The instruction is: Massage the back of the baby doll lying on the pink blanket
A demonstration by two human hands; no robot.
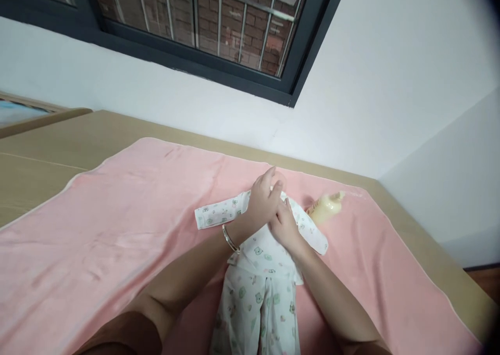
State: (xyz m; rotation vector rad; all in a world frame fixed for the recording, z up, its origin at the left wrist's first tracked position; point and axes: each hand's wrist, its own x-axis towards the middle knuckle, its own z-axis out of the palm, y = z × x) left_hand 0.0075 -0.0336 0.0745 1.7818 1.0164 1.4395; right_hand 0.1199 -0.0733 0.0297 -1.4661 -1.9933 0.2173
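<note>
Pink blanket (pixel 128 214) covers a wood-toned tabletop (pixel 47 141) against a white wall (pixel 351 94), below a dark-framed window (pixel 187 60). Printed long-sleeved top (pixel 261 251) and matching trousers (pixel 279 308) lie on the blanket near a yellow bottle (pixel 328 207); left hand (pixel 262 198) and right hand (pixel 284 223) meet over the top's chest, grip unclear.

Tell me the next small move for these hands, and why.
Probably ease the hands apart: the left hand and right hand overlap in this view above the printed white top, hiding part of its neckline, while its sleeves stretch outward over the pink blanket.
</note>
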